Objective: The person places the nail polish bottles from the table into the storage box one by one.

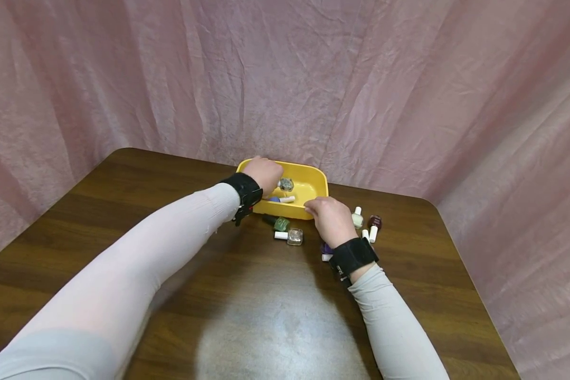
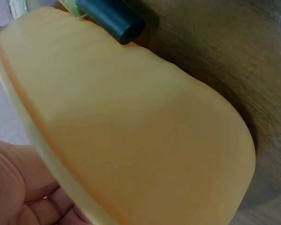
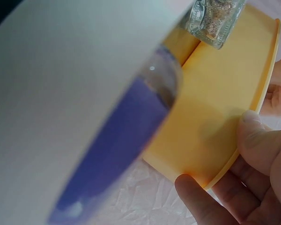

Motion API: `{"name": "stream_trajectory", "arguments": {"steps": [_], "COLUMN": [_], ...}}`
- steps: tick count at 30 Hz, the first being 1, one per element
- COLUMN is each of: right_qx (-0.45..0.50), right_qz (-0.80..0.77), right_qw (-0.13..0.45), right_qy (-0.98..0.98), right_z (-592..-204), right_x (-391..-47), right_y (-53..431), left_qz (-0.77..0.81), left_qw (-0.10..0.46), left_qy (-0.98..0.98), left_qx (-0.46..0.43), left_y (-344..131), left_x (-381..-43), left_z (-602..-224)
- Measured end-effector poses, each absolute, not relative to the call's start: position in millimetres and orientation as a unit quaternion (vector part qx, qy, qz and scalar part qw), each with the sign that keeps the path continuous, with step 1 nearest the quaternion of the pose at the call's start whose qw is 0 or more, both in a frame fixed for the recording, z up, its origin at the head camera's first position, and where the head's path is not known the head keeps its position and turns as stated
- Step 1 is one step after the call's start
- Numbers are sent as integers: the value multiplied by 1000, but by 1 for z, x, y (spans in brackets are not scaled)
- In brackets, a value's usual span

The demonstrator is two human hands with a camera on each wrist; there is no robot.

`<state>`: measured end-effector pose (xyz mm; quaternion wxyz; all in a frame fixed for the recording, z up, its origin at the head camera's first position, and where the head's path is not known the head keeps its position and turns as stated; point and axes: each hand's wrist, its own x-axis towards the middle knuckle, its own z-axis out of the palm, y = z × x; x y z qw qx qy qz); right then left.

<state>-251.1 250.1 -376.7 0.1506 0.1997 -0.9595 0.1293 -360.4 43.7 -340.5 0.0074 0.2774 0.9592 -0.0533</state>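
Observation:
A yellow plastic tub (image 1: pixel 290 211) stands at the back of the table. My left hand (image 1: pixel 264 174) reaches over its near wall into the left part, fingers curled; I cannot tell whether they hold anything. Beside them inside lies a grey glitter nail polish bottle (image 1: pixel 286 184), its white cap toward the hand. A blue nail polish bottle (image 1: pixel 280 199) with a white cap lies near the front wall. My right hand (image 1: pixel 333 219) grips the tub's rim at the near right corner, thumb (image 3: pixel 253 126) over the inner edge in the head view's far side.
Before the tub lie a green nail polish bottle (image 1: pixel 281 224) and a clear glitter one (image 1: pixel 295 237). To the right are a pale bottle (image 1: pixel 357 220), a dark red one (image 1: pixel 374 221) and a purple one (image 1: pixel 326 249), partly under the right hand. A pink curtain (image 1: pixel 285 79) hangs behind.

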Motion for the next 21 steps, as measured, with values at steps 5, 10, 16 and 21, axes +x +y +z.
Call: {"name": "stream_trajectory", "arguments": {"steps": [5,10,16,21], "right_qx": [200,199,197,198], "right_qz": [129,129,127,126], "right_qw": [150,150,151,152], "right_qy": [-960,-960,-960,-960], "right_z": [-377,-377,-376,-376], "right_x": [-252,-251,-249,-248], "right_y": [251,250,250,248], "left_qz": [-68,-73,-65,-59], "left_qw": [27,39,29,27], "left_qy": [960,960,962,961], "left_qx": [272,267,265,267], "left_y": [45,46,49,51], "left_x": [-364,-364,-366,-369], "left_z": [-340,-338,-340,-348]}}
